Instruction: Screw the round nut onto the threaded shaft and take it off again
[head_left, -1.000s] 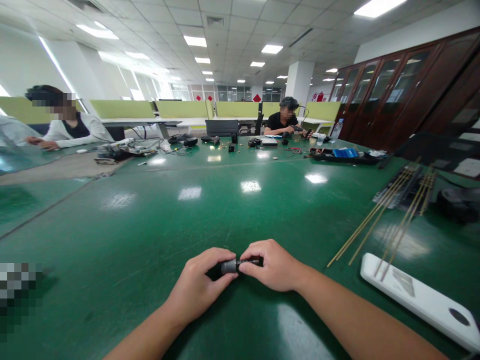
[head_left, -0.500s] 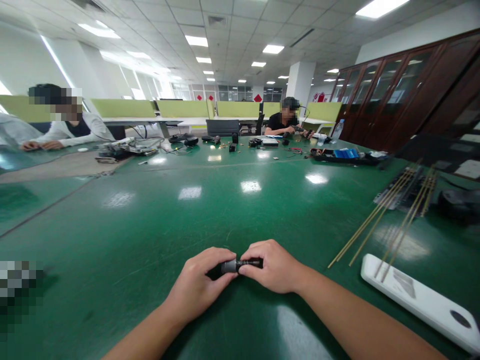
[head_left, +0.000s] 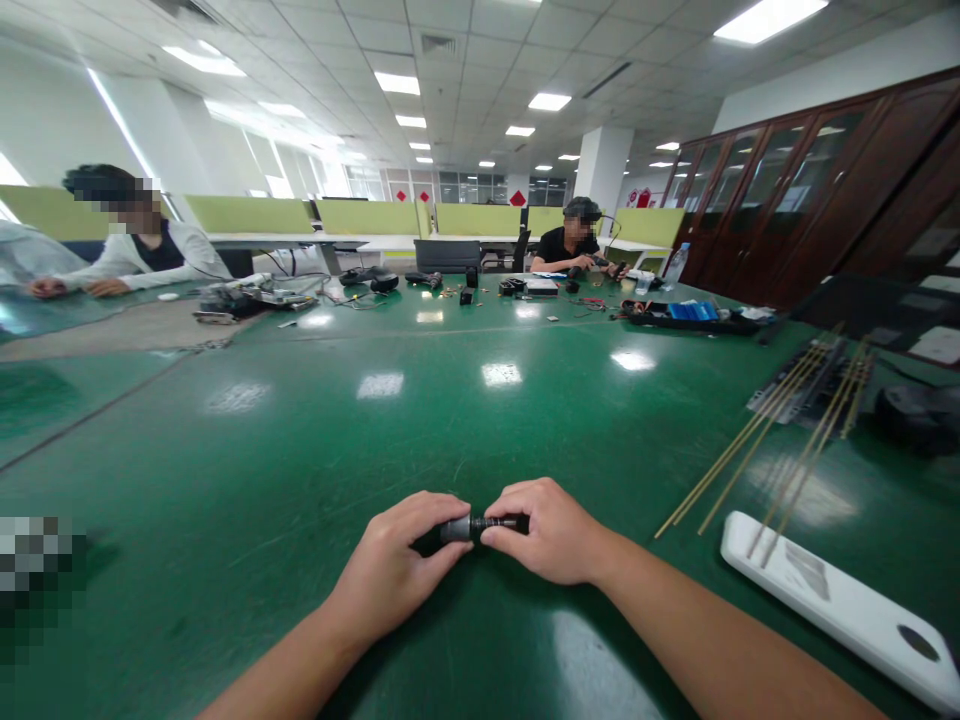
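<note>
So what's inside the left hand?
The left hand holds a grey cylinder; a dark ribbed shaft runs from it into the right hand. Anything deeper inside is covered or too dark to see.

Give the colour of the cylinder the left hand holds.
The cylinder in the left hand is grey; the head view shows it.

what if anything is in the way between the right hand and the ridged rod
Nothing visible: the right hand is already at the ridged rod, its fingers on either side of it. The left hand grips the grey barrel. The white device and thin sticks lie off to the right.
</note>
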